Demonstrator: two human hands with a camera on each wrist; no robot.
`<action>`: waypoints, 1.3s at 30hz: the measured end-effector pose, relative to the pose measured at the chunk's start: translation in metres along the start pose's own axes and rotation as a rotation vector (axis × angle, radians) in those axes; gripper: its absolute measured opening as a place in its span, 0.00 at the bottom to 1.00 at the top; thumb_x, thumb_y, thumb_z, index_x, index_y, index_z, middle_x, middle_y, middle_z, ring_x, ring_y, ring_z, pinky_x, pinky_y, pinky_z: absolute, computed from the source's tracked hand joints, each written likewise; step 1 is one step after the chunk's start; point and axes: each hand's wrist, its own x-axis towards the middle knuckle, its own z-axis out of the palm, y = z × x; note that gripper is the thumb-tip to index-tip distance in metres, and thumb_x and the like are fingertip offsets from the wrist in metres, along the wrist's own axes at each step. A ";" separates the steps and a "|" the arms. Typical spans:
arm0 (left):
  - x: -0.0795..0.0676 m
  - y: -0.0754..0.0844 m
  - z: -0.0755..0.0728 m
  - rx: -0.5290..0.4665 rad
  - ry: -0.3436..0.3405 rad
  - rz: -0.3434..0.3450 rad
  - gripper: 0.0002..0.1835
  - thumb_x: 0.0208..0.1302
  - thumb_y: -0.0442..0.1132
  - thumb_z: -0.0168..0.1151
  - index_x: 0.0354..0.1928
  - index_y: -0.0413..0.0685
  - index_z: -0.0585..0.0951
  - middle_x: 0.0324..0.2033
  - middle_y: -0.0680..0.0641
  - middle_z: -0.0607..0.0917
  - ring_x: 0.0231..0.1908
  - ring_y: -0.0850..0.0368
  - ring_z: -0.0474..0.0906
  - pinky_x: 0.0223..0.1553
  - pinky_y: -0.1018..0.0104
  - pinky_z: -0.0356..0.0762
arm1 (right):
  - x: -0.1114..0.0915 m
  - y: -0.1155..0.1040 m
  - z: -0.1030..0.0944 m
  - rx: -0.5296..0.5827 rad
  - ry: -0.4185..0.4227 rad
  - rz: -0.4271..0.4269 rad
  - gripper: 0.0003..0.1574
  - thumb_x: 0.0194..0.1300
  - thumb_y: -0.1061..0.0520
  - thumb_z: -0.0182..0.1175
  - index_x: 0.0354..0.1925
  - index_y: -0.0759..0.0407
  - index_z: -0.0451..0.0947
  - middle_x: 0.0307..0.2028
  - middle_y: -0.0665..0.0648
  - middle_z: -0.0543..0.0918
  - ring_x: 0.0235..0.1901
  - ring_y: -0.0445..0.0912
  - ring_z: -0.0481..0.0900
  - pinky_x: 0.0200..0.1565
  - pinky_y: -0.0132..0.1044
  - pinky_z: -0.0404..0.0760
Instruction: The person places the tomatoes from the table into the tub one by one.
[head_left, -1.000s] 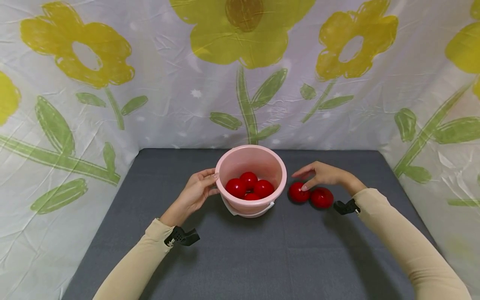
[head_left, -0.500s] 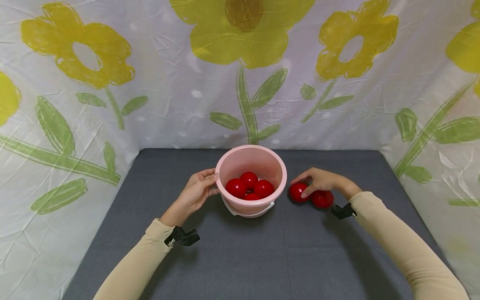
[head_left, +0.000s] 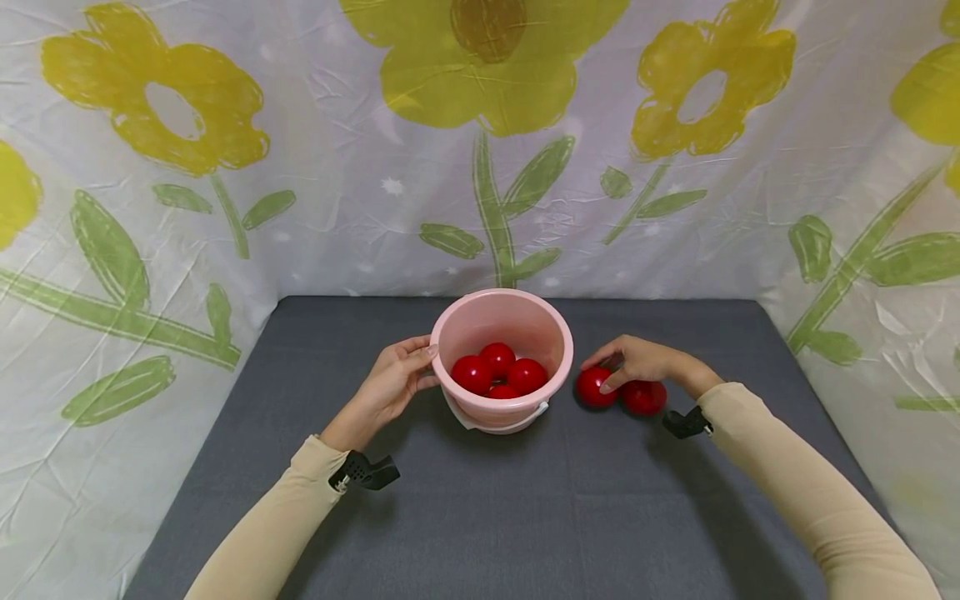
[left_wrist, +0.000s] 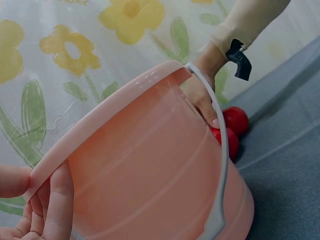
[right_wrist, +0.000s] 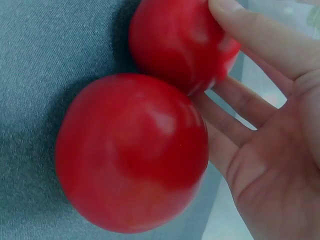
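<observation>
A pink bucket (head_left: 498, 321) stands on the cloth-covered table with several red tomatoes (head_left: 470, 375) inside. My left hand (head_left: 386, 387) pinches its rim at the left; in the left wrist view the thumb lies outside the rim and fingers on the other side. Right of the bucket, my right hand (head_left: 648, 360) holds a red tomato (right_wrist: 175, 40) between thumb and fingers, low at the table. A second tomato (right_wrist: 130, 155) touches it and lies under my palm, not gripped. The bucket's white handle (left_wrist: 223, 165) hangs down its side.
A dark grey cloth (head_left: 480, 517) covers the table. Behind and at both sides hangs a pale curtain (head_left: 337, 208) with yellow flowers. Each wrist wears a black camera (head_left: 363, 472) on a beige sleeve.
My right hand has come down onto the left of the two tomatoes outside the bucket and taken hold of it. The left hand and bucket have stayed still.
</observation>
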 end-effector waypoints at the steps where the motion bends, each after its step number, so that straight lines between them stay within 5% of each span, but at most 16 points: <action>1: 0.000 0.000 0.000 -0.001 -0.001 0.001 0.26 0.73 0.30 0.51 0.68 0.26 0.60 0.48 0.48 0.82 0.39 0.64 0.83 0.38 0.71 0.87 | 0.000 0.000 0.001 -0.002 0.000 0.002 0.34 0.58 0.57 0.71 0.62 0.62 0.76 0.59 0.63 0.81 0.60 0.60 0.77 0.59 0.54 0.80; 9: 0.000 -0.001 -0.002 0.006 0.005 0.003 0.25 0.73 0.31 0.51 0.67 0.27 0.61 0.48 0.48 0.82 0.39 0.63 0.83 0.38 0.71 0.87 | 0.003 -0.003 0.003 -0.042 0.022 0.018 0.36 0.56 0.56 0.73 0.62 0.58 0.76 0.58 0.60 0.82 0.58 0.55 0.79 0.59 0.51 0.81; 20: 0.001 -0.001 -0.002 0.013 0.011 0.003 0.26 0.73 0.31 0.51 0.68 0.27 0.61 0.51 0.45 0.80 0.38 0.65 0.83 0.39 0.71 0.87 | -0.014 -0.025 -0.028 -0.051 0.091 -0.020 0.36 0.58 0.54 0.72 0.64 0.57 0.75 0.60 0.60 0.80 0.57 0.55 0.78 0.52 0.36 0.82; 39: 0.000 0.000 0.001 -0.008 0.006 -0.006 0.26 0.73 0.30 0.50 0.68 0.25 0.60 0.47 0.48 0.81 0.37 0.65 0.82 0.36 0.72 0.86 | -0.031 -0.101 -0.093 -0.043 0.167 -0.014 0.36 0.61 0.57 0.69 0.67 0.53 0.73 0.61 0.59 0.79 0.59 0.53 0.77 0.46 0.34 0.85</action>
